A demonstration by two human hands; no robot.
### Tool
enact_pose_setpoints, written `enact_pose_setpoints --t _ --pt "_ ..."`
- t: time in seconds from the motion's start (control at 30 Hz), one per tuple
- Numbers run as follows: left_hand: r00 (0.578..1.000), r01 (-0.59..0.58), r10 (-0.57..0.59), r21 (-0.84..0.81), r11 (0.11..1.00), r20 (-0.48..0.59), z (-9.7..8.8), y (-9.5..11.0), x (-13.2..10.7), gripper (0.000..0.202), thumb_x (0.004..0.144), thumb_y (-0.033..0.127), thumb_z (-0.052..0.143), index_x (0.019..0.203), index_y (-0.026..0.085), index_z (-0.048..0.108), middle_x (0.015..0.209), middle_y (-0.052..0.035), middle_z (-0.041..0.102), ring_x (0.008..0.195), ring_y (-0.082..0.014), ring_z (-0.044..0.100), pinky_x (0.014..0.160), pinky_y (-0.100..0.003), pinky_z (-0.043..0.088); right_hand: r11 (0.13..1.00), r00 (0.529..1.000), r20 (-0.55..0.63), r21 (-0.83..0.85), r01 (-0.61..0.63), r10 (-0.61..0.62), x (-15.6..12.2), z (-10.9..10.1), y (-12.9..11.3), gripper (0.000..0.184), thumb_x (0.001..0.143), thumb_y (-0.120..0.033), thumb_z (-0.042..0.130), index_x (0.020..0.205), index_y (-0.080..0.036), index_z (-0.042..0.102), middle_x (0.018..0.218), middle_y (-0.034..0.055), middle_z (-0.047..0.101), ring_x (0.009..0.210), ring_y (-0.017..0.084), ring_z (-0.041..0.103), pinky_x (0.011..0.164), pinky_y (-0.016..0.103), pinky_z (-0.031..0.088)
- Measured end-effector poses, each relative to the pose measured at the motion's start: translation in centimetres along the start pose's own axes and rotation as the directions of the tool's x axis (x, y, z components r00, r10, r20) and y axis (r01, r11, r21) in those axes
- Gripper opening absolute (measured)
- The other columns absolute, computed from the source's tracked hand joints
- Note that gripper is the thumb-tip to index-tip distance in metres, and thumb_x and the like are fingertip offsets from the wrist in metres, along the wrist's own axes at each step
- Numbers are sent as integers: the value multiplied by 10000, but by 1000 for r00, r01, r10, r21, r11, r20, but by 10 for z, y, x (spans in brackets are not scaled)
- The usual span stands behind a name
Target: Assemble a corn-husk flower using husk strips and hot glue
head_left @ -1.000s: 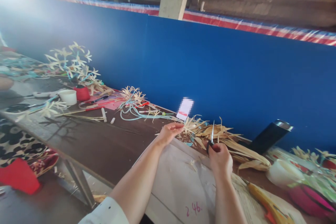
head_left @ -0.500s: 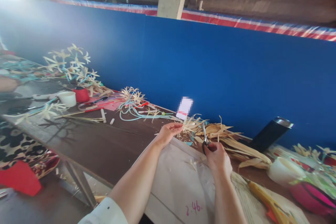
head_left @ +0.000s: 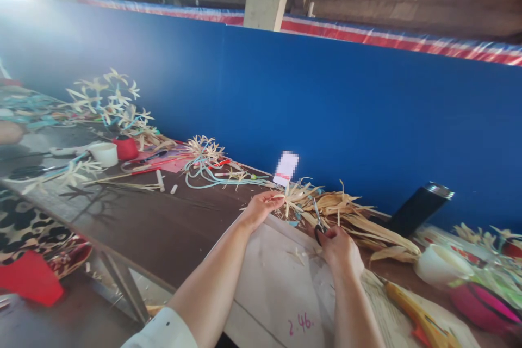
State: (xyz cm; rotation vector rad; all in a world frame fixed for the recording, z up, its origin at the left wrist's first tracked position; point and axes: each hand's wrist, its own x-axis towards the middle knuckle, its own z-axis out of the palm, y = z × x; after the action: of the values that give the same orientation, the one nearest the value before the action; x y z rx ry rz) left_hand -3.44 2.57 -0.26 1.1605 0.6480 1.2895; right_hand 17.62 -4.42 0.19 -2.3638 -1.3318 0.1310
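Note:
My left hand (head_left: 259,207) pinches a small straw-coloured husk flower (head_left: 294,196) by its base, over the far edge of a pale board (head_left: 269,283). My right hand (head_left: 339,247) is closed round the black handles of small scissors (head_left: 317,219), whose blades point up and left towards the flower. A heap of dried husk strips (head_left: 359,220) lies just behind both hands on the dark wooden table (head_left: 163,223).
A black flask (head_left: 418,207) leans at the blue wall. A white cup (head_left: 438,265), yellow tool (head_left: 416,315) and pink bowl (head_left: 485,304) lie at right. Finished husk flowers (head_left: 110,100), a red cup (head_left: 125,147), a white cup (head_left: 104,153) and blue ribbon (head_left: 204,174) stand at left.
The scissors have tilted from upright to leaning left and moved closer to the flower. My right hand has shifted slightly left and down. The left hand has barely moved.

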Motion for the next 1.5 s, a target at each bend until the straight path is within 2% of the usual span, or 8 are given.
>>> enact_pose_setpoints --t 0.2,0.43,0.63,0.8,1.0,1.13,1.37,1.5 --pt "999 -6 9 -72 997 39 0 -6 2 322 582 324 755 851 157 693 824 -31 645 838 -148 569 841 -294 413 998 997 60 -35 -52 54 -1 -4 0 346 663 -603 508 691 -275 616 715 59 637 707 249 586 537 311 363" --pt "998 -13 20 -118 993 62 -2 -12 5 324 590 331 751 852 149 692 855 -46 645 836 -145 568 846 -300 414 999 996 85 34 -23 20 3 -3 5 317 650 -566 536 641 -255 599 643 50 628 645 231 577 517 293 350" --pt "999 -5 9 -103 995 34 0 -8 4 338 576 337 763 853 156 699 814 -35 647 802 -135 567 824 -288 413 988 1000 -10 151 25 -24 9 1 10 290 615 -518 586 597 -229 600 574 34 619 606 216 575 521 279 354" --pt "1000 -20 20 -61 998 2 1 -2 1 333 580 332 763 861 164 702 822 -36 668 812 -139 578 819 -273 400 964 998 -66 264 33 -16 8 -5 6 315 633 -513 569 686 -213 647 633 52 652 630 225 593 549 290 376" --pt "1000 -11 10 -57 998 -22 2 2 -1 334 585 333 759 863 157 700 830 -40 673 791 -134 576 793 -266 400 989 988 -77 72 -131 136 4 -12 8 346 666 -532 522 901 -302 632 903 59 670 805 295 594 568 343 384" --pt "999 2 -4 -63 998 -33 4 5 -3 349 567 328 768 857 148 698 823 -44 673 795 -144 577 781 -264 402 992 992 -46 48 -119 121 7 -10 13 412 669 -519 528 1013 -304 598 992 54 661 883 293 592 624 361 409" --pt "1000 10 -10 -55 998 -6 5 4 -3 309 585 315 758 847 162 703 808 -36 675 779 -134 577 770 -258 403 992 991 38 -13 -128 129 8 -8 15 310 666 -511 538 888 -334 664 855 63 663 808 290 604 598 360 418" --pt "1000 13 -13 -75 997 10 4 -2 0 318 577 297 763 860 165 703 846 -41 677 808 -143 581 799 -269 399 996 995 -59 53 -74 77 2 -10 7 293 713 -468 498 913 -340 670 910 56 659 809 275 596 599 345 407"
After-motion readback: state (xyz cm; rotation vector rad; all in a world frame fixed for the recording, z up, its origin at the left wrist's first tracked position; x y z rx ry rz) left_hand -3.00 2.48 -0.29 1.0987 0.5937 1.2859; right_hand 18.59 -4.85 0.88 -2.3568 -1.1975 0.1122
